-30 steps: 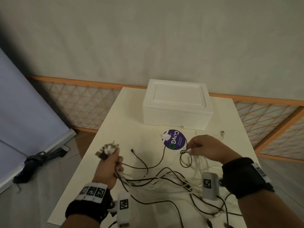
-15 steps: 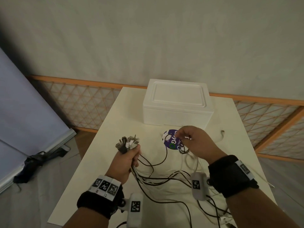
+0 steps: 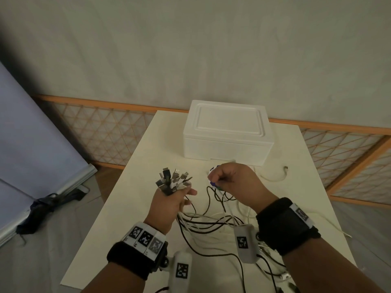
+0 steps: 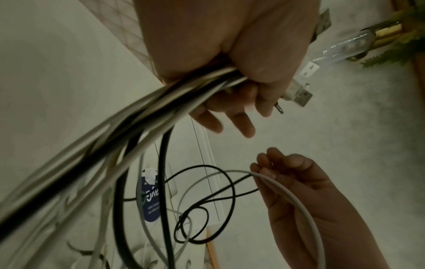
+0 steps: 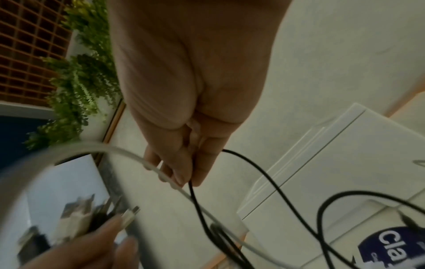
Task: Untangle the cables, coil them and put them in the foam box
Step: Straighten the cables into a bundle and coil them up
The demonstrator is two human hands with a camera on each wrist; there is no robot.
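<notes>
My left hand (image 3: 171, 199) grips a bundle of black and white cable ends (image 3: 172, 180), their plugs fanning up above the fist; in the left wrist view the cords (image 4: 128, 109) run down out of that hand (image 4: 230, 76). My right hand (image 3: 230, 180) pinches a white cable (image 4: 287, 189) and a black cable (image 5: 243, 163) between thumb and fingertips, held up just in front of the foam box (image 3: 227, 132). The box is white, lid on, at the table's far end. Tangled cables (image 3: 211, 225) trail over the table between my wrists.
A round purple sticker (image 4: 149, 200) lies on the white table (image 3: 135, 187), mostly hidden by my right hand in the head view. A loose white cable end (image 3: 283, 172) lies right of the box. A lattice fence (image 3: 110, 134) and a folded backdrop (image 3: 31, 166) flank the table.
Both hands rose and came closer together. The left hand carried the plug bundle up and to the right; the right hand moved left and forward, lifting its pinched cables toward the box.
</notes>
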